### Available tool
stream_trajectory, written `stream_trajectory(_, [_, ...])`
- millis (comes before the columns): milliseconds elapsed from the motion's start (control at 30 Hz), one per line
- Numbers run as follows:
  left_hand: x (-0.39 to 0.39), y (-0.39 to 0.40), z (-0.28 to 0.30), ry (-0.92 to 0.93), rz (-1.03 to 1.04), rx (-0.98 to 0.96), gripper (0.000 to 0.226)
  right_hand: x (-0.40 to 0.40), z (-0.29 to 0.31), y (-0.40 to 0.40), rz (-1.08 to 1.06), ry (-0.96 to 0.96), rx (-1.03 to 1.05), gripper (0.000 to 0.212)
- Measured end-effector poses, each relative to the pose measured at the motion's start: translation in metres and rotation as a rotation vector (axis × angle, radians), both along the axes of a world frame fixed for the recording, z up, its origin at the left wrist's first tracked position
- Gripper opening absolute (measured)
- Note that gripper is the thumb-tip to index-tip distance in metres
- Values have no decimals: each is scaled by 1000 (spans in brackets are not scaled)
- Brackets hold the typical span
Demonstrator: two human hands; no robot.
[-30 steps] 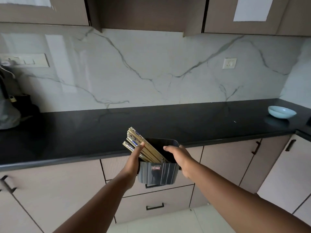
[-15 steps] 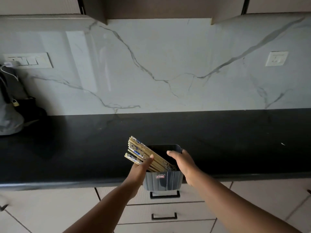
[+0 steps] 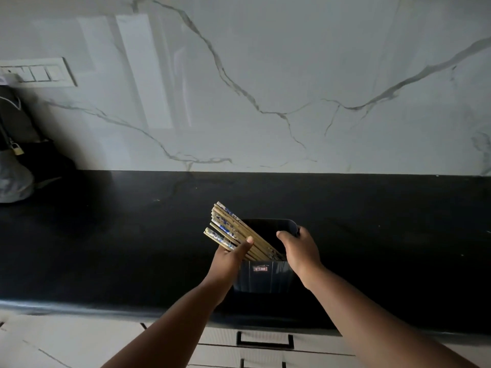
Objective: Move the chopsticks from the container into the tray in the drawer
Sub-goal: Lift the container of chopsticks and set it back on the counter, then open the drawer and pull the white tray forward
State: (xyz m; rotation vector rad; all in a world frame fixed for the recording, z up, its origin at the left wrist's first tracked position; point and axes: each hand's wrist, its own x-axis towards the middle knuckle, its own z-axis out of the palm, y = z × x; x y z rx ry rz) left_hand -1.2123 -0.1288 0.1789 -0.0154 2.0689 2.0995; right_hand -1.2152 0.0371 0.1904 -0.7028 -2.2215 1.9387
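Chopsticks (image 3: 233,232): a bundle of pale bamboo sticks with blue-and-white patterned tops, leaning left out of a dark ribbed container (image 3: 265,277) over the black counter (image 3: 106,235). Left hand (image 3: 229,257) cups the bundle; right hand (image 3: 299,251) grips the container's rim.

Black countertop (image 3: 111,235) spanning the frame beneath a marble backsplash. Dark container (image 3: 263,277) at about 6 o'clock near the front edge; whether it rests on the surface cannot be told. Grey bag (image 3: 13,181) at 9 o'clock, against the wall.
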Motion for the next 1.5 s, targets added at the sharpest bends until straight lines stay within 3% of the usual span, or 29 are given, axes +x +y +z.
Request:
stream_trajectory(233, [-50, -4, -4, -15, -27, 66, 29, -45, 3, -3, -78, -46, 55, 35])
stream_trajectory(433, [-85, -2, -11, -11, -61, 89, 35, -65, 4, -3, -141, -68, 128, 38])
stream_trajectory(667, [-93, -3, -14, 6, -89, 67, 72, -67, 4, -2, -176, -78, 227, 56])
stream_trajectory(800, [-87, -12, -13, 100, -117, -3, 97, -60, 7, -3, -182, 4, 142, 75])
stream_trajectory(867, [-83, -24, -18, 202, -128, -143, 103, -48, 6, -4, -192, 45, 139, 77])
stream_trajectory(967, [-68, -52, -40, 387, -131, -636, 117, -19, -3, -1, -180, 91, 198, 72])
stream_trajectory(1100, [-37, -84, -70, 519, -200, -1201, 106, 38, -30, -9, -111, 124, 312, 78])
stream_trajectory(1167, [-20, -89, -81, 476, -215, -1308, 102, 72, -52, -16, 16, 196, 593, 78])
stream_trajectory(1333, [1, -81, -89, 409, -163, -1434, 103, 144, -109, -27, 572, 536, 1306, 76])
stream_trajectory(1400, [4, -78, -88, 412, -144, -1475, 101, 159, -125, -26, 751, 574, 1425, 78])
stream_trajectory(1500, [7, -78, -87, 467, -97, -1466, 94, 171, -146, -23, 917, 449, 1446, 82])
